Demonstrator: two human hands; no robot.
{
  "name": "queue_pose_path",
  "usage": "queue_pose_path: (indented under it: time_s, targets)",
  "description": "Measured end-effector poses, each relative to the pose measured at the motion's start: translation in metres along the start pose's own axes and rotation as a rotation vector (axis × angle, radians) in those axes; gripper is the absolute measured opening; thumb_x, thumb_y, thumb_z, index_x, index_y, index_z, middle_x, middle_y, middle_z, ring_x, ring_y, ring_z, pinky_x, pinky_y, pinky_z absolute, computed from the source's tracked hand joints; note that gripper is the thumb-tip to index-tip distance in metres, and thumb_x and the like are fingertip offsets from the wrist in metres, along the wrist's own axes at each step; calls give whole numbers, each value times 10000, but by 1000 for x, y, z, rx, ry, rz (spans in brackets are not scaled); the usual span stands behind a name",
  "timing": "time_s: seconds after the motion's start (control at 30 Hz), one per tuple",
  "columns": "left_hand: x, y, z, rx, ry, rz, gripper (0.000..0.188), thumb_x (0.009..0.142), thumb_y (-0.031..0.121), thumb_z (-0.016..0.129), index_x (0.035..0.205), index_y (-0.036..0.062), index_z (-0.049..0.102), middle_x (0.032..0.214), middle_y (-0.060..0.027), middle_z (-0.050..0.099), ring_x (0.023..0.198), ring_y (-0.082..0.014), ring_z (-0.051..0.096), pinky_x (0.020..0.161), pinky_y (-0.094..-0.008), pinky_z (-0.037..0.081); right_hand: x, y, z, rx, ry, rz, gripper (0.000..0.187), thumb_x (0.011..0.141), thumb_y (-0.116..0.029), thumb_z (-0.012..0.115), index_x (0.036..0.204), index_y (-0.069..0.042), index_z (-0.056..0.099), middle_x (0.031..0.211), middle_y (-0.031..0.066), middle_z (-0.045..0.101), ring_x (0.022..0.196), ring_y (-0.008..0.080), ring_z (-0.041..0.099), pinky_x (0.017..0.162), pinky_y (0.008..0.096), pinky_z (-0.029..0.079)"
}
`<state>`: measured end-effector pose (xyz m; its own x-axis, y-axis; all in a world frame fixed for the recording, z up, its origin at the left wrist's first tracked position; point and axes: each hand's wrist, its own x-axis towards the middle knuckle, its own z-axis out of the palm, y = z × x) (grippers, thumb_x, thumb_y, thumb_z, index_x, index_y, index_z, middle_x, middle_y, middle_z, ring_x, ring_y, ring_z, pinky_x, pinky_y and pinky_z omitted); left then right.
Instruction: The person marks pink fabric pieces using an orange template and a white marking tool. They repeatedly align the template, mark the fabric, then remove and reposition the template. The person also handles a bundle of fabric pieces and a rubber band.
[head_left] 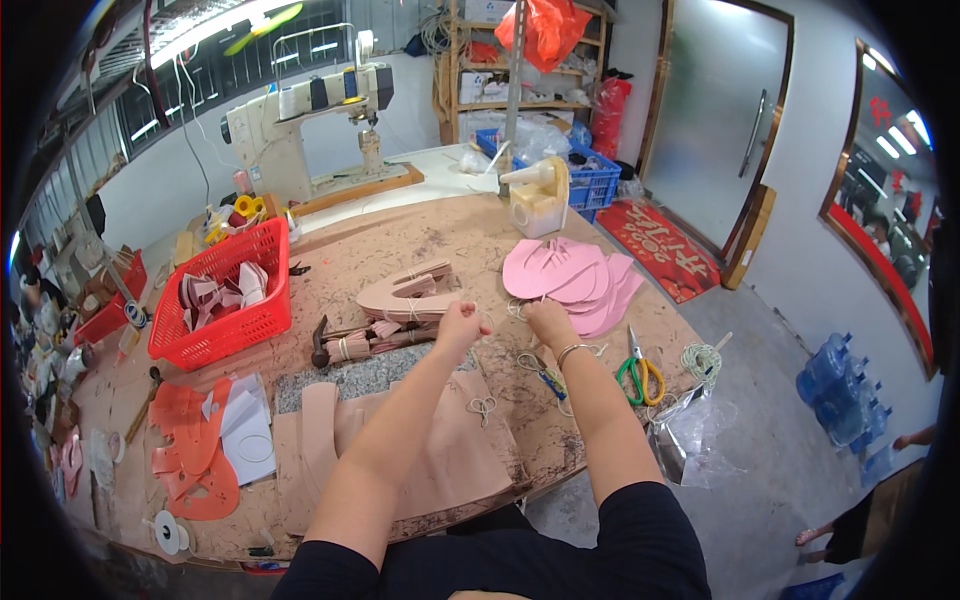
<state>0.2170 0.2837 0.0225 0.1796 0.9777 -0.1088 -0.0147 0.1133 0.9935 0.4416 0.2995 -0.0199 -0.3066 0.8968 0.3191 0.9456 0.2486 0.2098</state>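
Observation:
My left hand (462, 327) is raised over the middle of the table, its fingers closed in a pinch; whatever they hold is too small to make out. Beside it lies a bundle of pale pink cut-out pieces (400, 297) tied with bands. My right hand (549, 324), with a bracelet at the wrist, is closed at the near left edge of a fanned stack of bright pink cut pieces (600, 282). A thin pale cord (516, 309) loops out by its fingertips. Scissors (640, 375) with green and yellow handles lie to the right of that forearm.
A hammer (320, 342) lies near a stone slab (350, 372). At left stands a red basket (222, 335) of pieces, with orange cut pieces (195, 440) nearer me. A glue pot (540, 205), sewing machine (300, 140) and blue crate (595, 185) stand farther back. Cord coils (702, 364) lie right.

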Motion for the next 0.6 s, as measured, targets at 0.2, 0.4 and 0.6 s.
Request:
queue_pose_path:
  time_s: [0.2, 0.4, 0.6]
  targets:
    - [0, -2, -20, -606, -165, -32, 506, 892, 1, 629, 1340, 2, 393, 1057, -115, 572, 921, -212, 619, 754, -338, 538, -19, -9, -16, 226, 168, 112, 120, 790, -38, 628, 907, -64, 627, 859, 141, 681, 856, 310, 679, 736, 418, 545]
    - [-28, 21, 22, -472, -189, 113, 578, 992, 121, 606, 1470, 17, 297, 1130, -79, 576, 937, -174, 627, 784, -269, 523, -58, -50, -121, 784, 101, 56, 215, 799, -20, 609, 1011, 4, 577, 884, 220, 661, 874, 397, 647, 734, 460, 505]
    - [-54, 28, 44, -41, -659, 65, 375, 988, 149, 622, 1340, 62, 527, 1181, -19, 603, 945, -111, 626, 796, -242, 529, -96, -42, -166, 849, 219, 182, 245, 789, -25, 656, 1016, 1, 568, 810, 179, 665, 793, 382, 650, 709, 431, 509]
